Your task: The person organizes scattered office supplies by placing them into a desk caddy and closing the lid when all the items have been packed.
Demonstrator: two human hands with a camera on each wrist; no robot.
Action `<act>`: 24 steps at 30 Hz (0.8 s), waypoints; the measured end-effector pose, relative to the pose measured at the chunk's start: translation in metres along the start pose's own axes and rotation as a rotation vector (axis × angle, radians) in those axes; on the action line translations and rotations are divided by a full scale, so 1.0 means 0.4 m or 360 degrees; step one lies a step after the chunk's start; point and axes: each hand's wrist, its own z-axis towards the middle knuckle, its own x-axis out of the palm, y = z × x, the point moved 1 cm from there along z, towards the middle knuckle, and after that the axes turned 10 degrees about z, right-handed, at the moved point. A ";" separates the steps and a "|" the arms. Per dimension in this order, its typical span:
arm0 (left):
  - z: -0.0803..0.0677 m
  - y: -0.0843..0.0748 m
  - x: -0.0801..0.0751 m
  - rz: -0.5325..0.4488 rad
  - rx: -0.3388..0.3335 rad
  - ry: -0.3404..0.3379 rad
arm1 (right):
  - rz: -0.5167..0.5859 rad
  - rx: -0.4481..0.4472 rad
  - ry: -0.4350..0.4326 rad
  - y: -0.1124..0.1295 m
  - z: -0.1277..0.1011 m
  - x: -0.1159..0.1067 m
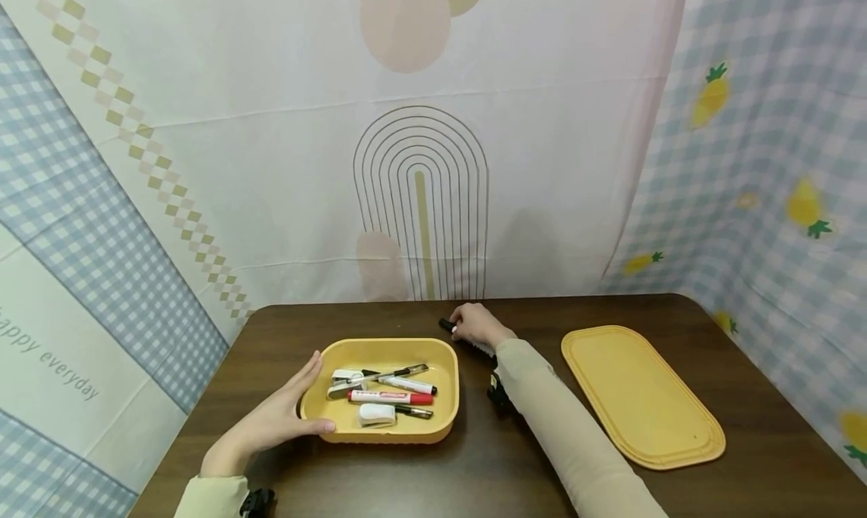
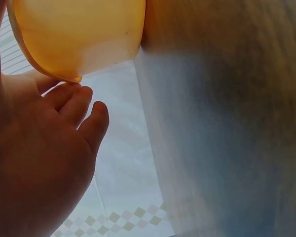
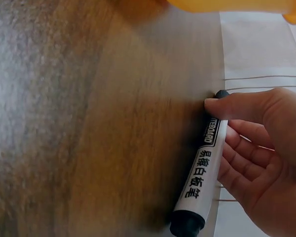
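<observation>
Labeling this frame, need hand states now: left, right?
Left hand: open, fingers straight against the side of the yellow tray.
Right hand: pinching a black whiteboard marker that lies on the table.

We see bare counter (image 1: 515, 458) between the yellow tray (image 1: 443, 420) and the lid (image 1: 637, 397) on the right. Backdrop cloth (image 1: 542, 202) closes off the far edge and both sides.

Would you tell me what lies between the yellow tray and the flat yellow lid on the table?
In the head view, the person's right forearm sleeve crosses the dark wooden table between yellow tray and flat yellow lid.
</observation>
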 end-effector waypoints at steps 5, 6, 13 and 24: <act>-0.002 0.004 0.000 -0.0026 -0.0010 0.0010 | 0.0017 -0.0003 -0.0043 0.002 -0.003 0.008; -0.001 0.003 -0.001 -0.0026 -0.0008 0.0011 | 0.0031 0.0001 -0.0046 0.001 -0.005 0.008; 0.005 0.001 -0.004 -0.0013 0.0009 0.0007 | 0.0034 0.0032 -0.0036 -0.002 -0.008 -0.002; 0.002 0.005 0.000 -0.0006 -0.0004 0.0008 | -0.0009 0.0030 -0.0020 -0.010 -0.005 -0.016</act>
